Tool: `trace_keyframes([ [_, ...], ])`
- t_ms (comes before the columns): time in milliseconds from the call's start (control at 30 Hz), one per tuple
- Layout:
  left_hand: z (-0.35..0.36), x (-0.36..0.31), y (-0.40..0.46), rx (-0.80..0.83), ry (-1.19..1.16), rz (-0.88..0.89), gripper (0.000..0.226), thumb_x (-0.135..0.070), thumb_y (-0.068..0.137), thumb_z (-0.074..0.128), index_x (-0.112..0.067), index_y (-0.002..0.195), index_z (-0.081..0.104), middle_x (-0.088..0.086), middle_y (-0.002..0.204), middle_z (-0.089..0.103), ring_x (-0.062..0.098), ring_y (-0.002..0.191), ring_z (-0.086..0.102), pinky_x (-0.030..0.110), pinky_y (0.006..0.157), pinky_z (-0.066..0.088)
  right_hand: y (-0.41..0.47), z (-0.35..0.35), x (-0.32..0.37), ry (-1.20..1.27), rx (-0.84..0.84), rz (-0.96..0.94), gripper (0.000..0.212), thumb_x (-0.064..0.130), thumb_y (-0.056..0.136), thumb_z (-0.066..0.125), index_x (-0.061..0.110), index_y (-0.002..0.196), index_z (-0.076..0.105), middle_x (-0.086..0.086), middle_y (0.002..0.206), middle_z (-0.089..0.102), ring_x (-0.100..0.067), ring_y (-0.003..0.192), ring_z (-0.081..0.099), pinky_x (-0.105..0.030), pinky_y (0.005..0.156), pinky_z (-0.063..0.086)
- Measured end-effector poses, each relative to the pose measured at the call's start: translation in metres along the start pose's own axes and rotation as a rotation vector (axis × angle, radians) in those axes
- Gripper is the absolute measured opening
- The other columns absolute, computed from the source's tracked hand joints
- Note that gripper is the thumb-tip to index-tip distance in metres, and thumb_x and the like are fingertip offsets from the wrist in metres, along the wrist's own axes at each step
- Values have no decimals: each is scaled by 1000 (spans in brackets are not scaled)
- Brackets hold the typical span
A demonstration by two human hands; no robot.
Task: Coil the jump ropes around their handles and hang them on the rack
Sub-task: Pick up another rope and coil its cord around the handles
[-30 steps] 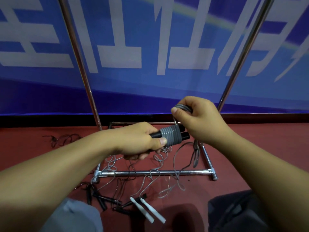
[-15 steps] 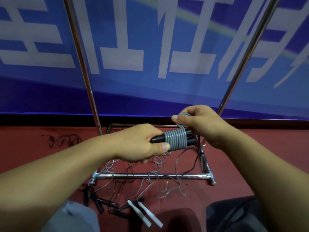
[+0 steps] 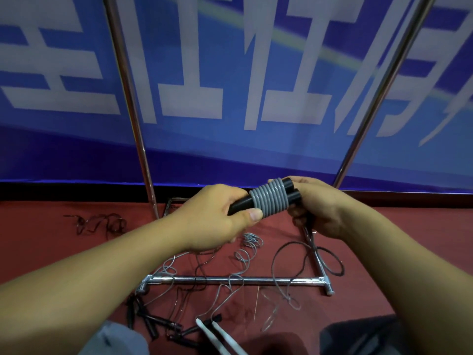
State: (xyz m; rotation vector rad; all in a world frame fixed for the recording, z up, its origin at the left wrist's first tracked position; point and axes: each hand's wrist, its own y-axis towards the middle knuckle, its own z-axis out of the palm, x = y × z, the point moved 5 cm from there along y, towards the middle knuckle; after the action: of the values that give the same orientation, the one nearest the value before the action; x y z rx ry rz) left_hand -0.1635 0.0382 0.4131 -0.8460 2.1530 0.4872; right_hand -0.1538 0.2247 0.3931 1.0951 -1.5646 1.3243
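Two black jump rope handles (image 3: 291,193) are held side by side in front of me, with several turns of grey rope (image 3: 269,197) coiled around them. My left hand (image 3: 215,216) grips the handles' left end, thumb pressed against the coil. My right hand (image 3: 317,206) is curled below and behind the right end, holding the loose grey rope that trails down to the floor. The metal rack (image 3: 230,280) stands ahead, with its base bar on the red floor and two upright poles rising past the blue banner.
Loose ropes (image 3: 245,252) lie tangled over the rack's base. Black handles (image 3: 153,321) and a pair of white handles (image 3: 217,334) lie on the floor near my knees. A dark rope (image 3: 102,224) lies to the left. A blue banner wall stands behind the rack.
My right hand came down from above the coil to below and behind the handles' right end, laying on more rope. The handles tilted up to the right.
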Motion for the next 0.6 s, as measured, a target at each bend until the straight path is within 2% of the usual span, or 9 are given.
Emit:
trace_keyframes([
  [100,-6,0,2,-82,-76,3,26,-28,98,58,-11,78,58,-4,51,57,5,39,47,18,46,37,1,4,0,6,34,-21,29,7,93,47,21,69,49,0,59,44,-8,44,24,-19,42,16],
  [167,-12,4,5,-146,-148,-23,27,-26,99,56,-3,84,61,-4,51,56,4,36,44,15,42,34,1,6,2,17,52,-54,29,16,99,49,19,70,51,-1,61,49,-8,43,29,-18,40,18],
  [267,-17,9,6,-208,-167,-42,31,-26,100,55,0,87,63,-4,51,56,5,35,43,19,43,34,1,9,6,5,72,-105,34,37,101,49,17,73,52,-1,59,51,-10,43,35,-20,39,27],
  [333,-19,12,6,-244,-137,-55,31,-29,99,56,-2,85,63,-4,50,57,5,37,44,25,48,36,1,8,8,10,60,-127,39,45,98,51,16,72,51,-3,57,51,-12,44,39,-23,43,34],
  [467,-24,20,7,-323,-141,-87,36,-41,94,58,-7,83,64,-4,50,58,8,41,49,29,53,39,2,4,9,46,-6,-138,44,48,98,50,12,73,57,-6,58,51,-17,53,46,-28,59,44],
  [600,-30,27,10,-404,-156,-158,33,-36,97,58,-5,86,65,0,51,59,15,41,48,31,52,41,1,3,10,34,-35,-153,45,47,99,49,15,69,59,-3,60,50,-20,59,48,-34,71,45],
])
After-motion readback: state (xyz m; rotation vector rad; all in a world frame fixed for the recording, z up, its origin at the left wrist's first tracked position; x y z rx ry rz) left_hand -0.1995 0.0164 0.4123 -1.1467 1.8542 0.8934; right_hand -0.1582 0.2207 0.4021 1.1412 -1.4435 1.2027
